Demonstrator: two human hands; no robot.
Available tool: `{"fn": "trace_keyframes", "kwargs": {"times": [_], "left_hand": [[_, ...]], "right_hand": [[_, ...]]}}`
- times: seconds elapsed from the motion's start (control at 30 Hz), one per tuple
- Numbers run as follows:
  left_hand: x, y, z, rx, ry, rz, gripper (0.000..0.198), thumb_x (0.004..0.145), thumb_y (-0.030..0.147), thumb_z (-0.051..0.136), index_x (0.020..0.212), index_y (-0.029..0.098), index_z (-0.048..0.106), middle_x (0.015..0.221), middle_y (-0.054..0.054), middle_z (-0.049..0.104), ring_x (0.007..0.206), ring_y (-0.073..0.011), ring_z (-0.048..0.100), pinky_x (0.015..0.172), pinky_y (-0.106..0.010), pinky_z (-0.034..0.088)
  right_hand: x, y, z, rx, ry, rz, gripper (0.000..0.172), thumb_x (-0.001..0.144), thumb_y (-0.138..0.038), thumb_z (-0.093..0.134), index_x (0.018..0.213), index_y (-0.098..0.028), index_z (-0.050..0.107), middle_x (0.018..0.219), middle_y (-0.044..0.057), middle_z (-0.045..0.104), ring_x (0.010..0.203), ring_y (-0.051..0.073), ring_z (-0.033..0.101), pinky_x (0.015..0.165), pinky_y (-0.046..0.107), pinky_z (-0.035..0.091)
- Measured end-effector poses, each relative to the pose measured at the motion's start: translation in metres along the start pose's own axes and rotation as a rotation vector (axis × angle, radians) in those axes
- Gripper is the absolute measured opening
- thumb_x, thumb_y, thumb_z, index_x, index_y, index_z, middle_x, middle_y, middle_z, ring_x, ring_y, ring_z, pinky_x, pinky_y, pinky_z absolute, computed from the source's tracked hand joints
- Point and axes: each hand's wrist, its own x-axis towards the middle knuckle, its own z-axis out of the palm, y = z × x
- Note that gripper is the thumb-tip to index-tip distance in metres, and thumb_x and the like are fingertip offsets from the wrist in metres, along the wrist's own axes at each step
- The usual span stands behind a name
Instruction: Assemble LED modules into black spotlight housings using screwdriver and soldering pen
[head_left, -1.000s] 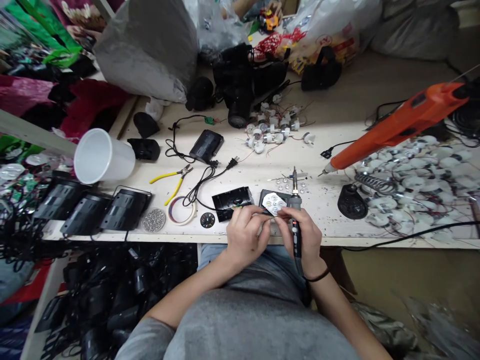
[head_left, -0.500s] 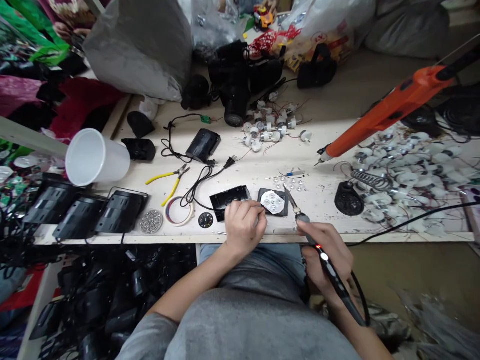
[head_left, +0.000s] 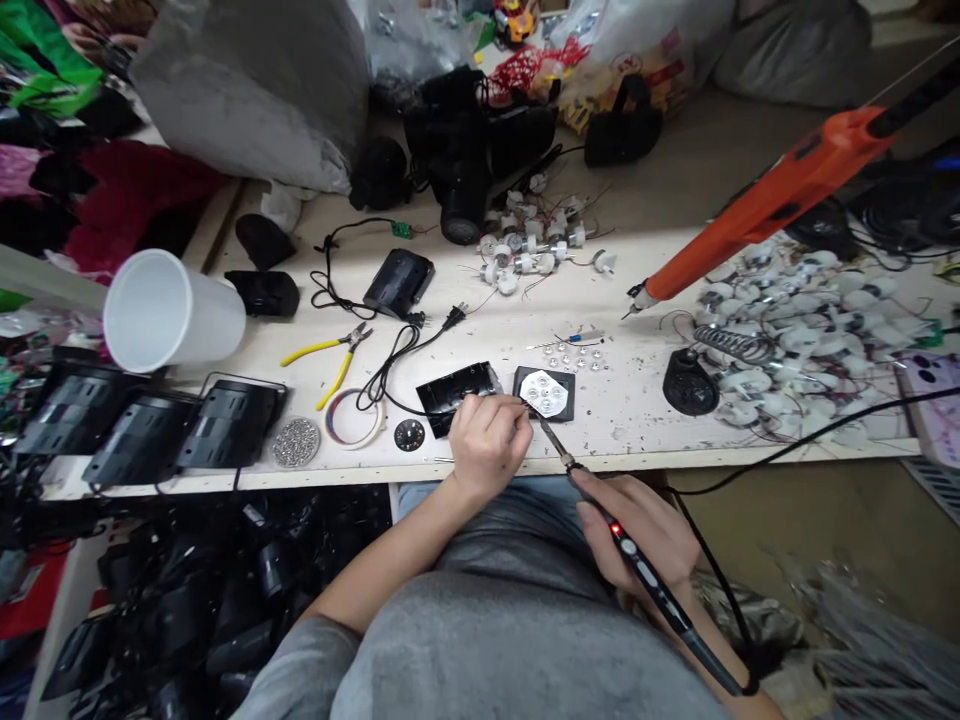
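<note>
My right hand point(head_left: 637, 530) grips a soldering iron point(head_left: 651, 575) with a lit red light on its handle. Its tip meets the lower left edge of a black square part holding a white LED plate point(head_left: 545, 393) with several clear lenses. My left hand point(head_left: 490, 440) is closed beside that plate, its fingertips pinched at the plate's left edge; what they hold is too small to make out. Behind the left hand lies an open black housing point(head_left: 459, 390), partly covered by the fingers. A black power cord point(head_left: 391, 372) with a plug lies by it.
Yellow-handled pliers point(head_left: 330, 357), a tape roll point(head_left: 354, 418), a dish of screws point(head_left: 295, 441) and a white bucket point(head_left: 172, 312) stand left. An orange electric screwdriver point(head_left: 765, 210) hangs at the right, over a pile of white parts point(head_left: 795, 330). Small lenses point(head_left: 574, 356) lie behind the plate.
My right hand has moved left, bringing the iron's tip from the plate's right side to its lower left edge. The left hand stays closed in nearly the same place. The view has shifted slightly.
</note>
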Motion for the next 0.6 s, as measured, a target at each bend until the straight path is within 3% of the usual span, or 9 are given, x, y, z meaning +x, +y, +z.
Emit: {"fn": "trace_keyframes", "kwargs": {"times": [0.6], "left_hand": [[0.0018,0.0020,0.0008,0.087,0.051,0.056,0.010,0.083,0.011,0.067,0.082,0.021,0.065,0.082,0.001,0.076,0.073,-0.0176,0.060,0.067,-0.032,0.043]], "right_hand": [[0.0016,0.0082,0.0101,0.011,0.012,-0.011,0.046,0.083,0.000,0.064,0.128,-0.014,0.063,0.081,0.008,0.069,0.066,0.016,0.062,0.060,0.029,0.055]]}}
